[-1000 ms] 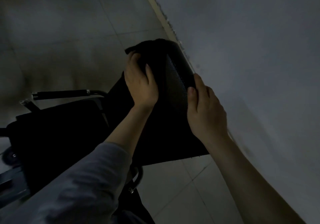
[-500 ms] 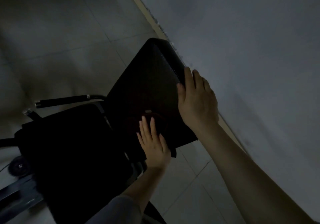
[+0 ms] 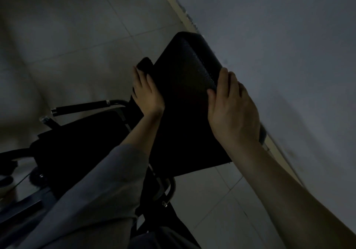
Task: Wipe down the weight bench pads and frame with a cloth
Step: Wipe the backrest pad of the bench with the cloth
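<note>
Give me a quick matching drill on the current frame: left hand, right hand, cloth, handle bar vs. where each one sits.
Column 1:
1. left hand
2. right hand
3. cloth
4. handle bar

Column 2:
A. pokes out beyond the fingertips at the back pad's left edge
B. sticks out over the floor, left of the bench
C. lies on the pad's wall-side edge
D. presses the cloth along the pad's left edge

Pairs: 1-D, 2-C, 3-A, 4-B
</note>
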Available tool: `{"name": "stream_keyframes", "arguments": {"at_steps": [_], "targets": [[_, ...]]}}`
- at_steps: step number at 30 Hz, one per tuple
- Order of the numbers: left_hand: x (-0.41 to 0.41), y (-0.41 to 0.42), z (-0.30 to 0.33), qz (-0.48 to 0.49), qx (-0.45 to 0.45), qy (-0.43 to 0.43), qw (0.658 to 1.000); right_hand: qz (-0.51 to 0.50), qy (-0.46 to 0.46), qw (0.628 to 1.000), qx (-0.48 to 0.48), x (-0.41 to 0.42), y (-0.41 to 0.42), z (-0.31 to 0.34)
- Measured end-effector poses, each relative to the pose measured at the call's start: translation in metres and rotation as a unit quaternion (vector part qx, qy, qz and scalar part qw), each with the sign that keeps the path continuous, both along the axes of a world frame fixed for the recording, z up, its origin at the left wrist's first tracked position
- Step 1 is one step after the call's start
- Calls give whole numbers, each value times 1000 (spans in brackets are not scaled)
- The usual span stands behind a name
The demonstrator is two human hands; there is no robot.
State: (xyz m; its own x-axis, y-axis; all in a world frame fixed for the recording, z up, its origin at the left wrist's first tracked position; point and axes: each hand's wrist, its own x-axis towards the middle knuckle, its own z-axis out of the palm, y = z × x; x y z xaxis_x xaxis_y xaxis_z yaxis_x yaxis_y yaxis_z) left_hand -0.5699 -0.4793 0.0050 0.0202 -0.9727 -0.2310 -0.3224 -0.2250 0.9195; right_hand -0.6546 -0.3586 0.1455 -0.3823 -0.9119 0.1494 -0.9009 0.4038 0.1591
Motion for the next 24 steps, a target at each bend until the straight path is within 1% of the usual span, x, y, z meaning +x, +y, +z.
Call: {"name": "stream_keyframes", "arguments": {"at_steps": [5,9,11,13,14,16,17,18,20,22,24], "targets": [[-2,95,-12,0,-33,20,999,4,15,1000,-10,0,0,1],[0,173,-31,-37,-12,7,999,9,31,999,-14,1,0,-1],[4,204,-38,-38,16,22,999,13,41,999,-24,1,0,-1],[3,217,-43,-10,81,32,996,19,42,998,-36,2,1,0],[0,211,-45,17,127,27,991,23,43,998,-38,2,1,1],[-6,189,-42,64,230,2,971,40,57,997,-41,1,1,-1],[-7,176,-41,77,268,-2,960,45,62,996,-43,0,2,-2],[-5,160,-38,78,280,2,957,46,60,996,-42,0,1,-3],[1,128,-33,51,251,18,966,39,55,997,-36,0,1,-5],[5,87,-25,32,184,11,982,37,59,997,-29,1,0,-5],[2,44,-11,41,140,34,989,51,76,996,-18,0,-1,-4]]}}
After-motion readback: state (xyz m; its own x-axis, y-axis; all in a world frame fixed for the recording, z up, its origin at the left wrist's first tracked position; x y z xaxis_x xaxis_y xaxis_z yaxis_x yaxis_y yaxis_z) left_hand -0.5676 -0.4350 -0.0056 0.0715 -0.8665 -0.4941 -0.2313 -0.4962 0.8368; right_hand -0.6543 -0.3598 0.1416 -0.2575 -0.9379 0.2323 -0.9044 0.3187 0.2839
